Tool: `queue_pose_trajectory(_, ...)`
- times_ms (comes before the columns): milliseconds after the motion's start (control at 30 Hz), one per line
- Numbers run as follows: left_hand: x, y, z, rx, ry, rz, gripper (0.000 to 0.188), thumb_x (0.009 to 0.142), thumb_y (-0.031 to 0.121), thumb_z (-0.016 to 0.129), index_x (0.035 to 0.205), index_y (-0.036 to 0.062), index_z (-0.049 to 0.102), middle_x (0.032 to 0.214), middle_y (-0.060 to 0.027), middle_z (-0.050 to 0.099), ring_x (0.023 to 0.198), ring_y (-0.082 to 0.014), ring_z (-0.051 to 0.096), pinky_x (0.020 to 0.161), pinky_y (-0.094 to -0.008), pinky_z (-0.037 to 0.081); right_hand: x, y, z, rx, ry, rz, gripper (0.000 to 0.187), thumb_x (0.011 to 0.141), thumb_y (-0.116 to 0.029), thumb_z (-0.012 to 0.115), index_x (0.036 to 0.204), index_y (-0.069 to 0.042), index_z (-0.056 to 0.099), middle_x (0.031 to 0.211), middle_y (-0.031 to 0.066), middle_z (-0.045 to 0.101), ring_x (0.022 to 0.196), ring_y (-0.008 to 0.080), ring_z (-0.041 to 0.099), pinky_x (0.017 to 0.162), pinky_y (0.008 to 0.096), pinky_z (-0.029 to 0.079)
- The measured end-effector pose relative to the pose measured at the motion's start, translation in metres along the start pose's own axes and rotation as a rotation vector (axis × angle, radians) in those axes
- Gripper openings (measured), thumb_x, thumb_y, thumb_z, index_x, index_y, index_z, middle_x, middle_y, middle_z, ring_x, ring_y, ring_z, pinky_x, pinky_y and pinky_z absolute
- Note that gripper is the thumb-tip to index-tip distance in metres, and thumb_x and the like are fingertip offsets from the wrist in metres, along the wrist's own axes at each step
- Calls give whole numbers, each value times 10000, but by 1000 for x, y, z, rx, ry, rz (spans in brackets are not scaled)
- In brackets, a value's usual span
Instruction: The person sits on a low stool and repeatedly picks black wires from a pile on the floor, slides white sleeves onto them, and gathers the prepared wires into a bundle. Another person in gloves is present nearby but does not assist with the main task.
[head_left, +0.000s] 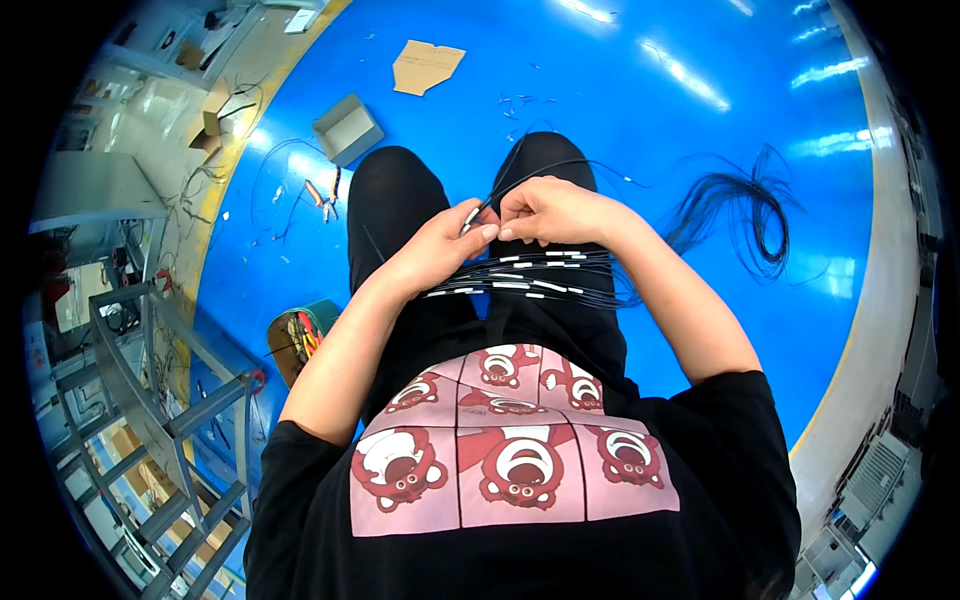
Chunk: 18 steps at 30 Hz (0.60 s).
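Observation:
My left hand [447, 240] is closed over my lap, thumb and fingers gripping a black cable [485, 203] that has a white marker sleeve near its end. My right hand [560, 213] is pinched beside it, fingertips meeting the left thumb; whatever sits between them is too small to make out. Thin black wire curves up behind the right hand and ends at the right with a small white tip. Below both hands, a bundle of black cables [540, 285] with several white sleeves lies across my thighs.
A loose coil of black cable [768, 235] lies on the blue floor at right. Ahead stand a grey bin [372, 128] and a cardboard piece [427, 68]. To the left are wire scraps, a round container [325, 315] with red and yellow items, and a metal frame [205, 405].

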<state>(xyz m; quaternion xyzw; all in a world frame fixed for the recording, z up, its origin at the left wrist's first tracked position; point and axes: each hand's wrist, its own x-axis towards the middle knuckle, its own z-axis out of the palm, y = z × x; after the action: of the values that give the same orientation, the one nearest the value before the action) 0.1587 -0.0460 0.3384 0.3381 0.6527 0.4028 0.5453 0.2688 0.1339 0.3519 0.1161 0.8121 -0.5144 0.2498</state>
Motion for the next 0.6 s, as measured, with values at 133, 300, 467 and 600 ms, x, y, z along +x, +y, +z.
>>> queue_pose_trajectory(133, -2, -5, 6, -39, 52, 7, 261, 977, 303, 543, 940, 53, 609, 698, 52, 448, 644, -40, 405, 579, -203, 330, -19, 20, -25, 85, -147, -12, 214, 904, -225, 619, 879, -17, 662, 762, 27, 619, 665, 105, 560, 621, 260, 472)
queue_pose_trajectory(300, -4, -1, 2, -240, 89, -47, 251, 970, 305, 559, 916, 64, 600, 646, 87, 394, 567, -18, 293, 510, -201, 228, -47, 83, -69, 265, -223, -60, 222, 926, -242, 620, 896, -24, 642, 828, 11, 632, 795, 96, 580, 758, 256, 469)
queue_pose_trajectory(467, -17, 10, -14, -446, 117, 24, 250, 981, 292, 550, 919, 51, 572, 597, 90, 339, 510, -22, 252, 482, -211, 197, -72, 116, -111, 222, -114, -1, 196, 918, -239, 635, 944, -47, 667, 893, 20, 684, 912, 119, 618, 960, 303, 422)
queue_pose_trajectory(600, -20, 8, -16, -498, 122, 39, 211, 982, 254, 545, 942, 47, 561, 590, 82, 347, 497, -24, 260, 472, -211, 204, -76, 159, -120, 238, -98, 50, 189, 903, -236, 661, 961, -57, 676, 942, 25, 702, 939, 123, 630, 988, 316, 411)
